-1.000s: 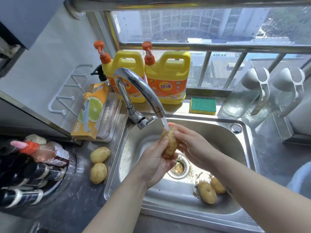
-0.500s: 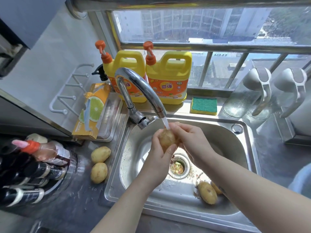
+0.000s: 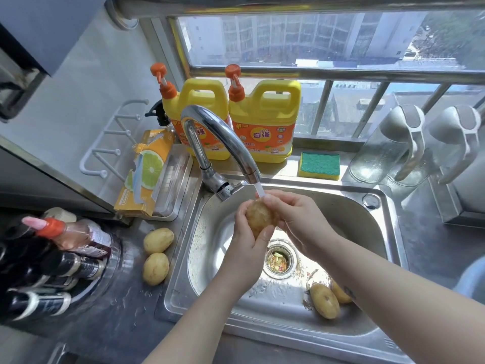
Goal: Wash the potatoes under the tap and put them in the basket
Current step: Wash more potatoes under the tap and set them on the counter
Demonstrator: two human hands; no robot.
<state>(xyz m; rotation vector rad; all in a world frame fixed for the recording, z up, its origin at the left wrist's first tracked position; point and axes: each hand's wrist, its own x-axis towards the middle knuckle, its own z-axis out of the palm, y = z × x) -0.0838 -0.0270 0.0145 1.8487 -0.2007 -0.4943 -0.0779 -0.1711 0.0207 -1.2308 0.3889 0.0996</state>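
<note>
A yellow-brown potato (image 3: 258, 216) is held over the steel sink (image 3: 378, 227), right under the running chrome tap (image 3: 223, 139). My left hand (image 3: 245, 248) grips it from below and my right hand (image 3: 296, 222) curls around it from the right. Two more potatoes lie in the sink at the front right, one in plain view (image 3: 324, 300) and the other (image 3: 340, 292) partly hidden behind my right forearm. Two potatoes (image 3: 158, 240) (image 3: 155, 268) lie on the counter left of the sink. No basket is in view.
Two yellow detergent jugs (image 3: 265, 122) and a green sponge (image 3: 319, 164) stand on the sill behind the sink. A lime-printed box (image 3: 145, 174) leans at the left. Dark bottles (image 3: 60, 266) crowd the left counter. Glass jugs (image 3: 388, 151) stand at the right. The drain strainer (image 3: 277, 258) holds scraps.
The potato has been turned between my hands under the stream, from upright and long to more end-on. Both hands stay at the tap.
</note>
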